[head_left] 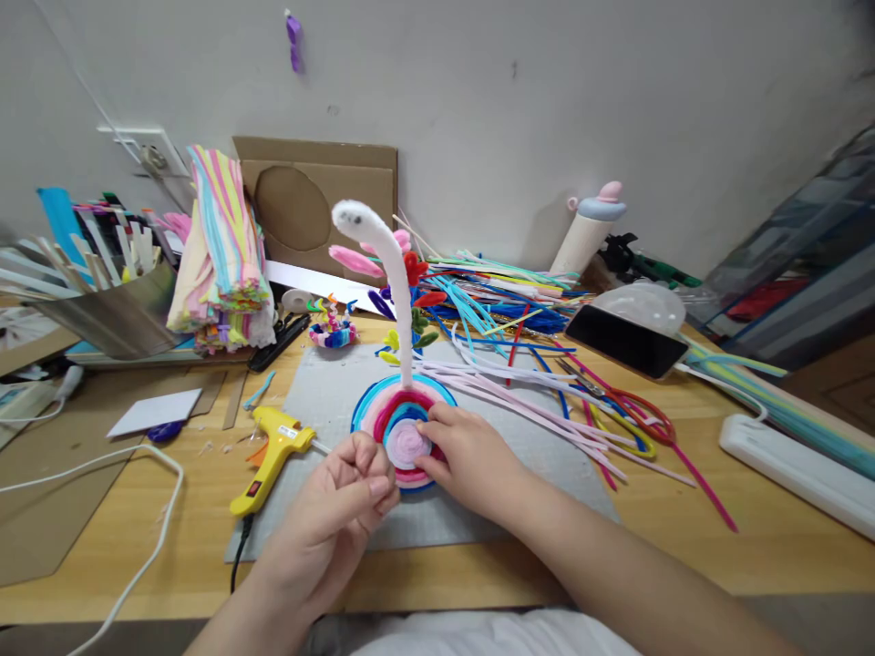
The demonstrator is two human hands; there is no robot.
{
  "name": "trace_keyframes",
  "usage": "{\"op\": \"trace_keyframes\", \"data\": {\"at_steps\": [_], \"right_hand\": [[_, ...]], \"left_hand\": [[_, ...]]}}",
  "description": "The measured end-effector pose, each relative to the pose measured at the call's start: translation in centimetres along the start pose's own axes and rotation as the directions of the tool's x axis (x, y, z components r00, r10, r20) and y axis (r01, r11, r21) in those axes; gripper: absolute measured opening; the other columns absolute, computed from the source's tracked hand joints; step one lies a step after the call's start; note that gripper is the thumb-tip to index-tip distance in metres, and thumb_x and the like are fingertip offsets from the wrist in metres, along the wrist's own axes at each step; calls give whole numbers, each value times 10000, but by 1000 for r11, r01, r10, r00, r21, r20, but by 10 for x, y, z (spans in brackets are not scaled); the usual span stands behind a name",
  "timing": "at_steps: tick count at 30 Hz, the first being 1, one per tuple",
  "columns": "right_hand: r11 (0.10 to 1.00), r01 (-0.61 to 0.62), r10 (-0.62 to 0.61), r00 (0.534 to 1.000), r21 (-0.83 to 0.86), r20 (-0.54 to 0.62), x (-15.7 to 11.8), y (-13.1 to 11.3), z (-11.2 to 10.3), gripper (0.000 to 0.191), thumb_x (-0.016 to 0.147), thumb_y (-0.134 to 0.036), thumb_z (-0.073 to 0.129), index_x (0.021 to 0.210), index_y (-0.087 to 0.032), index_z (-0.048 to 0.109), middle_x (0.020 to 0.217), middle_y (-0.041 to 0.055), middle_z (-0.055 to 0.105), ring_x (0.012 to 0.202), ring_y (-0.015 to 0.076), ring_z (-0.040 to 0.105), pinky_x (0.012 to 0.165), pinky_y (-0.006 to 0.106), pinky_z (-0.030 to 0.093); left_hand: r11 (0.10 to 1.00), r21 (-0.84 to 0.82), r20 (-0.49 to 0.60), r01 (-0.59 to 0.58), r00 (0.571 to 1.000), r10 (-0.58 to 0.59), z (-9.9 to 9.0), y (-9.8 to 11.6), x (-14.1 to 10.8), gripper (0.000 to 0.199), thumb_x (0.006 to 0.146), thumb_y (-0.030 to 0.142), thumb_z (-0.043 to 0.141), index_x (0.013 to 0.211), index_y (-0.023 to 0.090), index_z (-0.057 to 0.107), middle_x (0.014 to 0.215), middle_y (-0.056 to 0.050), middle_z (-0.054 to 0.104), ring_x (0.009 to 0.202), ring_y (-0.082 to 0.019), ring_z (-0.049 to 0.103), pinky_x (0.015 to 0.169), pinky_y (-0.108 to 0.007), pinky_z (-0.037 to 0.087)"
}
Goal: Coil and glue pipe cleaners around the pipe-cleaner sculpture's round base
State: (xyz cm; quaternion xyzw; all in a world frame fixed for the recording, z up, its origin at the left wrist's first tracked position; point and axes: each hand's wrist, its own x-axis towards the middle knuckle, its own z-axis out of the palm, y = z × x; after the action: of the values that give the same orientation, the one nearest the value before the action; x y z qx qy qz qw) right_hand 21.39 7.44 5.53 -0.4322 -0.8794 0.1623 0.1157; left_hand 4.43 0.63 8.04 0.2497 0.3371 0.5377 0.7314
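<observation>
Head view: the coiled disc, w/ rings of blue, pink & red round a lilac centre, lies on the grey mat in front of the person. R hand is on its right side, thumb & fingertips bent at the lilac centre's edge; can't tell if it pinches or just presses. L hand is curled closed just beside the disc's near-left edge; can't tell if anything thin is tucked inside.

Progress, as far as shown: rings look laid out to the rim, & the white stalk stands up at the far side, top bent over. Coloured petals show behind it; unclear if joined. Prob. some fixing left around the centre. Loose pale stems lie unused to the right; glue gun lies left, near L hand.
</observation>
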Motion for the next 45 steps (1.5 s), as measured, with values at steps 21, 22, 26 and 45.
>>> {"op": "trace_keyframes", "data": {"at_steps": [21,22,26,45], "right_hand": [[999,13,-12,999,38,-37,0,5,9,258,840,-315,622,1067,-196,653,976,59,584,921,202,566,797,305,419],[999,13,-11,999,37,-37,0,5,10,257,841,-313,619,1069,-198,654,968,57,583,913,201,566,790,305,419],[999,16,-15,999,31,-29,1,6,9,250,835,-326,628,1046,-196,659,957,53,579,900,199,566,777,302,416],[999,15,-14,999,29,-30,1,5,9,268,823,-317,646,1064,-200,651,981,53,581,918,201,562,793,304,414]], "left_hand": [[997,-80,-68,-13,998,7,-7,-14,5,227,820,331,666,715,135,618,667,11,545,601,-63,508,572,-166,475],[997,-80,-68,12,998,-18,-6,-14,5,195,802,305,691,744,132,623,701,7,558,623,-60,520,601,-166,491],[990,-119,-29,73,997,-77,-7,-13,3,140,748,166,739,782,136,606,830,-2,579,699,-58,552,662,-167,512],[989,-105,-19,106,994,-109,-7,-19,2,218,588,145,850,685,152,655,624,31,638,587,-65,612,670,-196,551]]}}
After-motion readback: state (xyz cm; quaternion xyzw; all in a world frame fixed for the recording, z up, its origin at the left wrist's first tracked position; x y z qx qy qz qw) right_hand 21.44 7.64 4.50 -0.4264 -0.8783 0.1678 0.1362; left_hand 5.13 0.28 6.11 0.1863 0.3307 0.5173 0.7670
